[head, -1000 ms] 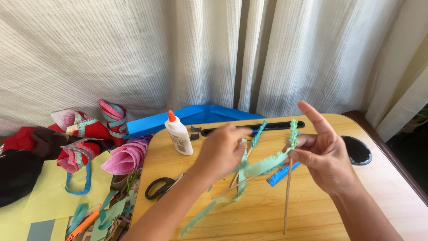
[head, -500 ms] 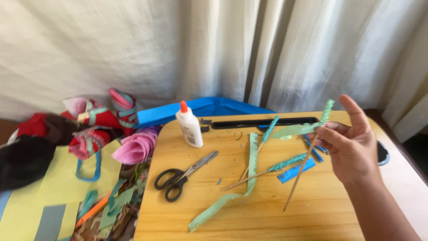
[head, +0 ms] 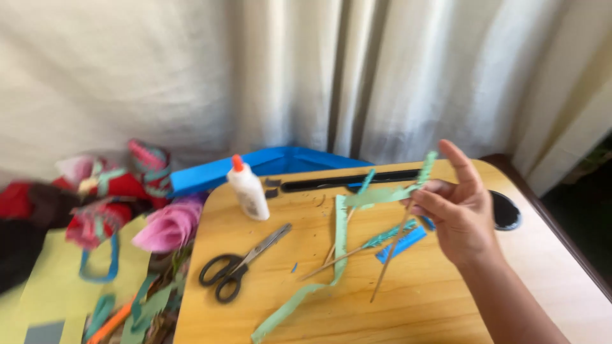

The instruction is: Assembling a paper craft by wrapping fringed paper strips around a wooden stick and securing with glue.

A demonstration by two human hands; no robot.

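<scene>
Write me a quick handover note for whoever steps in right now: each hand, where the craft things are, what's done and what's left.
Right hand: raised over the wooden lap table, fingers pinching a thin stick with a green paper strip attached at its top.
Left hand: out of view.
The strip's long tail trails down onto the table. Scissors and glue bottle sit to the left on the table; more sticks lie under the strip.
Done: top of the stick is wrapped in green.
Left: most of the stick is bare.
</scene>
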